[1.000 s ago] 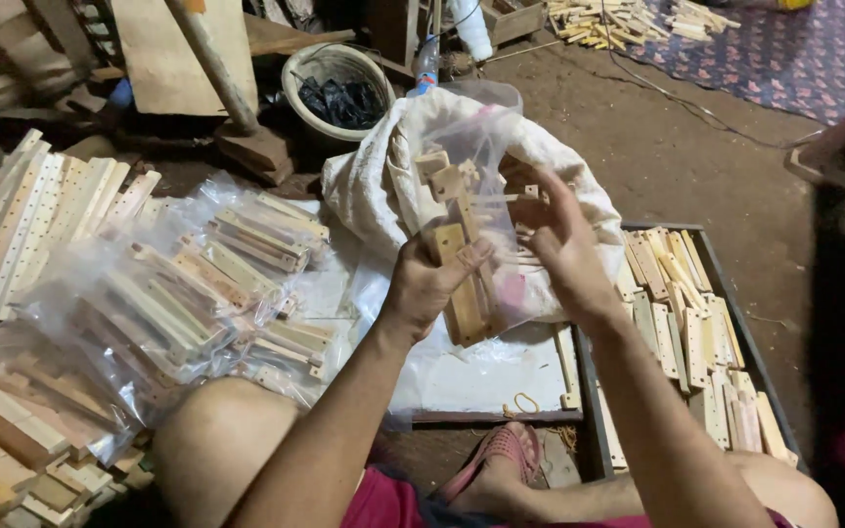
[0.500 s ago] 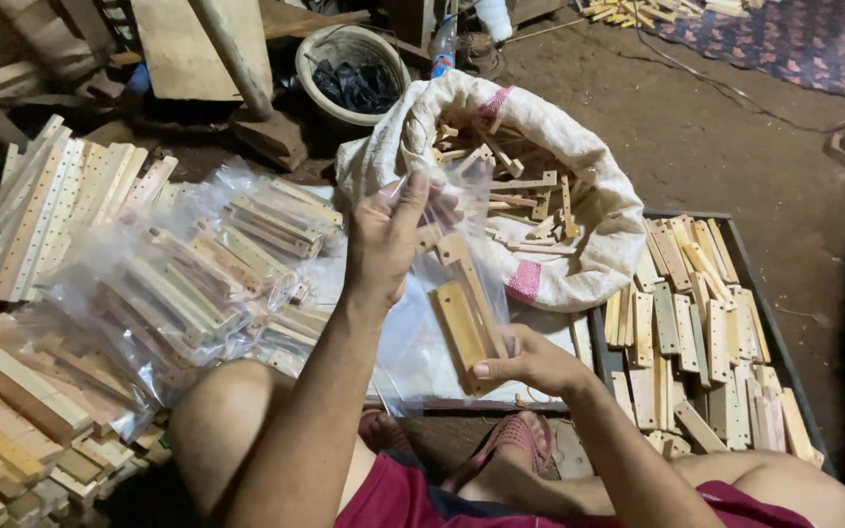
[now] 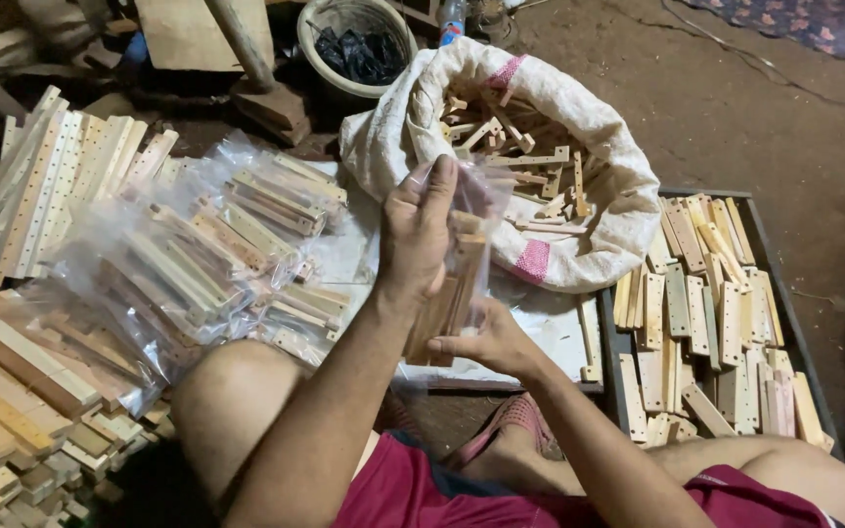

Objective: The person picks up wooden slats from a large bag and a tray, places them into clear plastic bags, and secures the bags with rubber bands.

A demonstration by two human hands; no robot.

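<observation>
Fingers point(image 3: 439, 186) of the left hand point(image 3: 418, 235) pinch the top edge of a clear bag point(image 3: 476, 210), holding it upright in front of the person. Inside the bag stands a bundle of wood strips point(image 3: 452, 298), tilted a little, its lower end near the right hand point(image 3: 486, 342). The right hand cups the bottom of the bag from below, thumb and fingers closed around the strips through the plastic. Bag and strips hang in the air above a white sheet point(image 3: 550, 328) on the floor, between the person's knees and a sack point(image 3: 599, 225).

The sack, white with pink stripes, lies open just behind the hands and is full of loose drilled strips. To the right a dark tray point(image 3: 770, 254) holds more short strips lying flat in rough rows. To the left, a heap of filled bags point(image 3: 207, 254) rests on the floor, each packed with strips. Beyond that heap, long drilled slats point(image 3: 46, 186) lie side by side, and thicker wood blocks point(image 3: 12, 391) are stacked at the lower left. A round tub point(image 3: 356, 39) with dark contents stands at the top, near a plank point(image 3: 183, 34) and a pole point(image 3: 242, 39). The person sits with bare knees up, in red shorts point(image 3: 422, 484), with one foot point(image 3: 506, 430) tucked below the hands.
</observation>
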